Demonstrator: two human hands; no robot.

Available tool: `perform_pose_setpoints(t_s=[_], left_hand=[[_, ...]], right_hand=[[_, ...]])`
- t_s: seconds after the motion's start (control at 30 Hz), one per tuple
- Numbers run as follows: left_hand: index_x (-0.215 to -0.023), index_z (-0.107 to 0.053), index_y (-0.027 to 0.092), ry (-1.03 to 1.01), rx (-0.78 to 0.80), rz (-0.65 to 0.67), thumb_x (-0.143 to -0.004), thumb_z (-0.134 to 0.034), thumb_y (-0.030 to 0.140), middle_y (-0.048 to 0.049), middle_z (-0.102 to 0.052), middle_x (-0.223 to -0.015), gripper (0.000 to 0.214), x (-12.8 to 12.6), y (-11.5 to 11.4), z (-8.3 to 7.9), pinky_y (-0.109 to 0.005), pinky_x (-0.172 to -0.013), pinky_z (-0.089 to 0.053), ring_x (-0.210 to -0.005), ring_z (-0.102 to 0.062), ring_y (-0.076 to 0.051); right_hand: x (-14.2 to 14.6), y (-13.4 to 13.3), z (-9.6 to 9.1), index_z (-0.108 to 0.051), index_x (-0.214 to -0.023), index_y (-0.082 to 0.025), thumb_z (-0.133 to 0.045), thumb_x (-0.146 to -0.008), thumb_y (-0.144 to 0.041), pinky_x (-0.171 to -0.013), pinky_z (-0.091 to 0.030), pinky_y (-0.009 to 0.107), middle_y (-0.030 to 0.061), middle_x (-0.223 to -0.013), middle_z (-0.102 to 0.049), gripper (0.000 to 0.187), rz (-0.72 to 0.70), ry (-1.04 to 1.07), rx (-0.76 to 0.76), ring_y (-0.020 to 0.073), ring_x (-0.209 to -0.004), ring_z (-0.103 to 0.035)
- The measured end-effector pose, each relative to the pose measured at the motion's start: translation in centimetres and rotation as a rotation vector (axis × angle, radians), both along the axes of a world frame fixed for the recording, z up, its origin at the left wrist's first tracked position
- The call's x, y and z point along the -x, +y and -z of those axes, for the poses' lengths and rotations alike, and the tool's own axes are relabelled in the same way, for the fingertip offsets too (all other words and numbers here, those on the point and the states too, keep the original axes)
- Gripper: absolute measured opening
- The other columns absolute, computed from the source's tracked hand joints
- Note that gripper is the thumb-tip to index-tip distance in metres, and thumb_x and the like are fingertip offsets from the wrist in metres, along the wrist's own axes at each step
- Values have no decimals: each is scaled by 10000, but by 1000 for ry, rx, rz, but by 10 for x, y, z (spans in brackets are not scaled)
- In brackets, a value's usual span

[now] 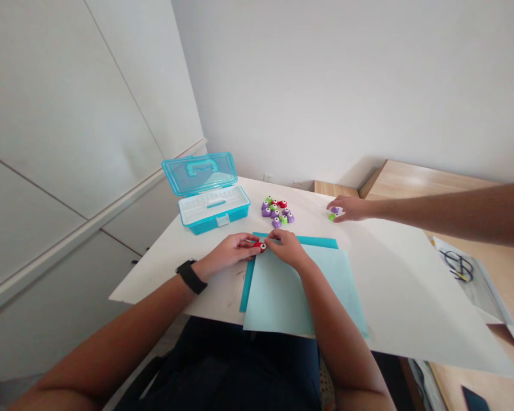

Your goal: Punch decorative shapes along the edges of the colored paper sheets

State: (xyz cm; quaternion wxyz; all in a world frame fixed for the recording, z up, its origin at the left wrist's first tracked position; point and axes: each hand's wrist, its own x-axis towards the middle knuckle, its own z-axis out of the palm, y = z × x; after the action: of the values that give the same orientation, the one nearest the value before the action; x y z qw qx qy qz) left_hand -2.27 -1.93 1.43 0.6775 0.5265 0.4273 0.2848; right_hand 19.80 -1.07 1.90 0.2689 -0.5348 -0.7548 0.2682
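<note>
On a white tabletop (pixel 368 285), an open teal toolbox (pixel 208 197) and a cluster of colourful craft punches (pixel 276 212) are sitting beyond a pale blue paper sheet (pixel 282 294). A co-worker's hand (pixel 351 208) is touching two punches (pixel 334 214) farther right of that sheet. The left hand (pixel 229 252) and right hand (pixel 285 248) are clamping together on a small red punch (pixel 259 246) at the sheet's top edge.

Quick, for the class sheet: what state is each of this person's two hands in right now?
Left hand: closed, holding a small red plastic piece.
Right hand: closed, pinching the same piece from the other side.
</note>
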Motion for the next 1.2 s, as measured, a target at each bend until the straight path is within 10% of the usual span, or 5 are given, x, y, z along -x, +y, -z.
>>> perform_pose_setpoints(t_s=[1.2], left_hand=[[-1043, -702, 184, 24, 162, 87, -716, -848, 442, -51, -719, -1008, 441, -6, -30, -20, -320, -830, -532, -909, -662, -196]], right_hand=[[-2, -5, -2, -698, -878, -205, -615, -921, -314, -726, -423, 252, 26, -872, -731, 143, 1, -13, -80, 165, -775, -625]])
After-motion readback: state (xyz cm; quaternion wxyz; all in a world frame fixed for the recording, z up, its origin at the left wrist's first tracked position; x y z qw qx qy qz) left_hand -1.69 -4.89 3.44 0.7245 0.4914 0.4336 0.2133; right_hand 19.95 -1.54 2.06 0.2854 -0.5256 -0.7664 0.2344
